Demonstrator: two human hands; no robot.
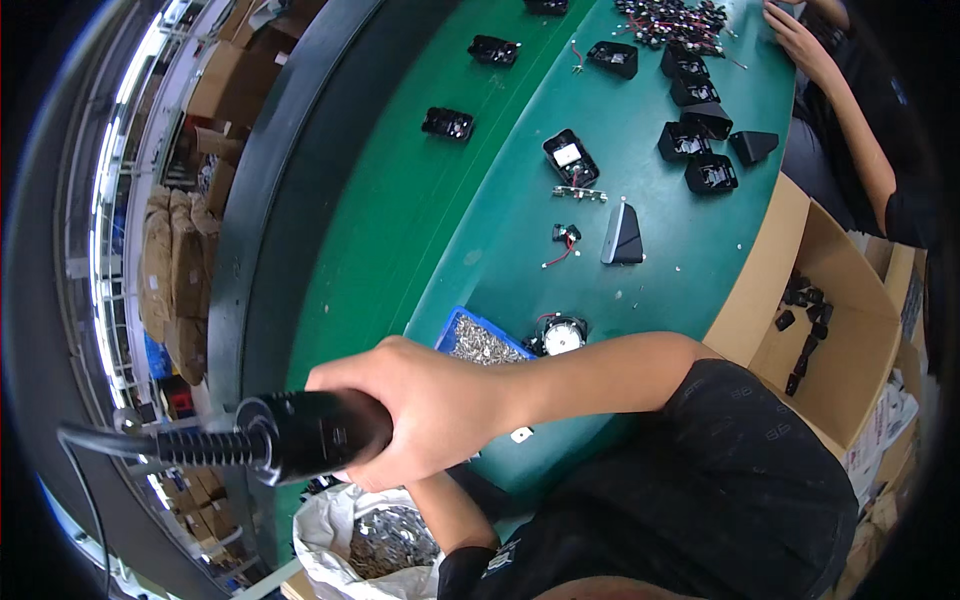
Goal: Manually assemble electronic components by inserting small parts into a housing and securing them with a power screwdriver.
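Observation:
My right hand (435, 400) is closed around a thick black corded tool, seemingly an electric screwdriver (318, 435). Its ribbed cable sleeve points left, while its working end is hidden. Below my right wrist my left forearm (452, 512) shows, but the left hand is covered by the right one. Just beyond the right hand, a blue tray (449, 327) holds many small screws. Beside it sits a round white-faced part in a dark frame (563, 337). Farther off lie a wedge-shaped black housing (625, 236), a small part with red wires (567, 235) and an opened black casing (556, 148).
A white sack (312, 530) of metal pieces stands at the lower left. On the right is an open cardboard box (850, 300) with black parts. Black housings (711, 174) and a wired heap (675, 22) lie far along the bench, near another person's hand (797, 38). Casings (447, 124) rest on the green strip.

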